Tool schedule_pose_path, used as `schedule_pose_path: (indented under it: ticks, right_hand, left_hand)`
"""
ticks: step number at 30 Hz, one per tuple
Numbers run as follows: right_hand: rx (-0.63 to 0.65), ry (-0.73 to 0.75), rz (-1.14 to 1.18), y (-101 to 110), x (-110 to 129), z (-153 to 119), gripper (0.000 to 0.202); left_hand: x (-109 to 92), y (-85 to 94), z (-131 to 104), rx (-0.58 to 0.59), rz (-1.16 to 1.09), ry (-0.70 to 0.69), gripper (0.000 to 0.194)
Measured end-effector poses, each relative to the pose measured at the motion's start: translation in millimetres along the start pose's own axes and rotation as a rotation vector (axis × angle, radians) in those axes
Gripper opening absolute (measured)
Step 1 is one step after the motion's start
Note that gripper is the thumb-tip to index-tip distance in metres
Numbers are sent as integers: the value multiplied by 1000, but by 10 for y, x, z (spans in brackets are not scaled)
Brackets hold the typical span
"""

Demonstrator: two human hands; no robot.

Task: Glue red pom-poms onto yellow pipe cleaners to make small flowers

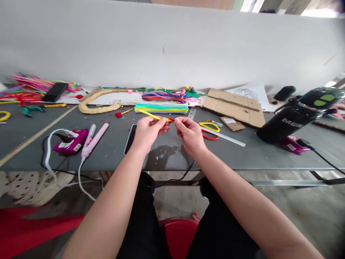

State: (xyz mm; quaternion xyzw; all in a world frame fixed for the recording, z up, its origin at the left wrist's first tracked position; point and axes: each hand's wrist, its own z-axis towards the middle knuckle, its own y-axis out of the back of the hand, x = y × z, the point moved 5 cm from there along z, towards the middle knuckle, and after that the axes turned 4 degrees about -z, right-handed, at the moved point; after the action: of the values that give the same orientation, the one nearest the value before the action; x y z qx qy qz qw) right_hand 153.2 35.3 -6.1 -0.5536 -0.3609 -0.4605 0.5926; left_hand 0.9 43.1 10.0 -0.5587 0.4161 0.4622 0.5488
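My left hand is closed on a yellow pipe cleaner, which slants up to the left over the grey table. Red material sits at the pipe cleaner's right end, between my two hands. Thumb and fingertips of my right hand pinch together at that red end; how much of it they grip is too small to tell. Just behind my hands lies a bundle of pastel pipe cleaners. Close to my right hand are scissors with yellow and red handles and a clear ruler.
A phone lies left of my hands, farther left a pink hair straightener and a purple power strip. Cardboard and a black bottle stand to the right. A fabric-wrapped curved piece lies at the back left.
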Motion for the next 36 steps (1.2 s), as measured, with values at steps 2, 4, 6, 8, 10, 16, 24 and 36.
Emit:
schedule_pose_path:
  ticks: [2, 4, 6, 8, 10, 16, 24, 36]
  right_hand:
    - [-14, -24, 19, 1, -28, 28, 37]
    - [-19, -49, 21, 2, -49, 44, 39]
    - [-15, -64, 19, 1, -59, 49, 40]
    - [-6, -73, 25, -4, -62, 49, 40]
    - [5, -77, 34, -9, -62, 48, 39]
    - [16, -82, 22, -13, -70, 47, 39]
    - [-36, -42, -73, 4, -70, 43, 42]
    - [-97, -3, -137, 30, -44, 35, 40]
  left_hand:
    - [5, -5, -4, 7, -5, -2, 20]
    - [6, -7, -6, 9, -2, -4, 20]
    - [5, -7, -5, 7, 3, -6, 20]
    - [1, -9, -6, 3, 4, -10, 19]
    - [-2, -14, -8, 7, 5, -15, 18]
    - [8, -15, -14, 17, 18, -35, 18]
    - [20, -3, -5, 25, 18, -41, 20]
    - [-3, -20, -10, 31, 28, -33, 19]
